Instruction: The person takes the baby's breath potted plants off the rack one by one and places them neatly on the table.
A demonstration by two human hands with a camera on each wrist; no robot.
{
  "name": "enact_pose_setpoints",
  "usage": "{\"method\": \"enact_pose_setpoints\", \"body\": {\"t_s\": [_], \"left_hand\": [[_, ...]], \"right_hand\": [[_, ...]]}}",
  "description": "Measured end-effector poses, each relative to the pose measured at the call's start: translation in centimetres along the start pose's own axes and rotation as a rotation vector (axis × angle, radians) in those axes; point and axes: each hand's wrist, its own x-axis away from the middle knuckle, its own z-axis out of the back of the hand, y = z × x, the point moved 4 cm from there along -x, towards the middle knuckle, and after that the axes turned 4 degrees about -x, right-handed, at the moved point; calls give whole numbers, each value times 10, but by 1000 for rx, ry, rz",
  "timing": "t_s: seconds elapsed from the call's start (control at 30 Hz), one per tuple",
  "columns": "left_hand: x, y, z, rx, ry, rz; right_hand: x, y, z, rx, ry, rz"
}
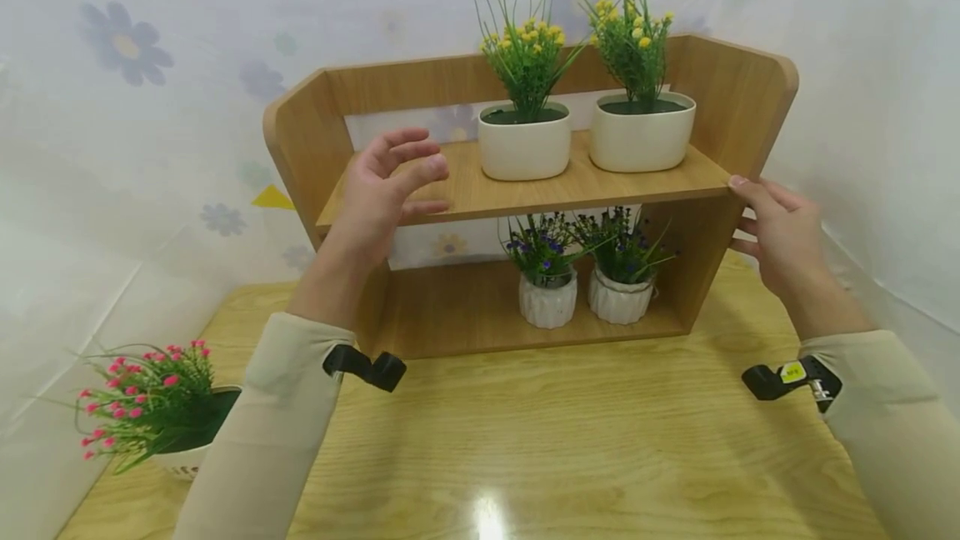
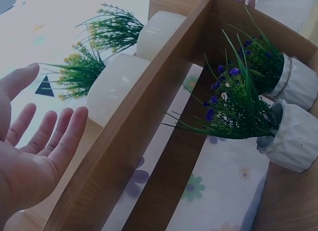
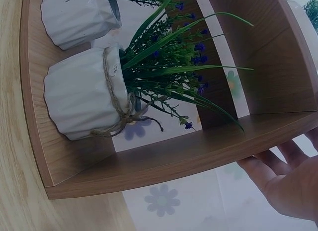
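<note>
A two-tier wooden shelf (image 1: 420, 348) stands on the table. My left hand (image 1: 393, 173) hovers at the left part of its upper board, fingers loosely bent and apart, holding nothing. In the left wrist view, the left palm (image 2: 30, 166) is bare. My right hand (image 1: 787, 227) grips the shelf's right side panel, thumb on the front edge and fingers against the outer face. On the upper board are two cream oval pots with yellow flowers, the left pot (image 1: 525, 148) and the right pot (image 1: 641, 140). The left pot is nearer my left hand.
Two white ribbed pots with purple flowers, one left (image 1: 548, 302) and one right (image 1: 619, 298), sit on the lower board. A pot of pink flowers (image 1: 142, 398) stands on the table at left, partly hidden by my left sleeve. Patterned white curtain (image 1: 172, 148) hangs behind.
</note>
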Motion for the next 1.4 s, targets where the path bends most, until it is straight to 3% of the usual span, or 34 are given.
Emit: {"method": "enact_pose_setpoints", "body": {"t_s": [0.5, 0.77, 0.9, 1.23, 1.4], "left_hand": [[-36, -4, -9, -110, 19, 1], [-57, -7, -17, -138, -42, 6], [-65, -9, -21, -142, -73, 27], [-80, -10, -23, -137, -70, 112], [-85, -10, -26, -178, -101, 129]], "right_hand": [[-2, 0, 5, 50, 19, -7], [-2, 1, 5, 82, 32, -21], [0, 1, 5, 61, 36, -13], [0, 1, 1, 47, 37, -5], [1, 1, 1, 55, 46, -3]]}}
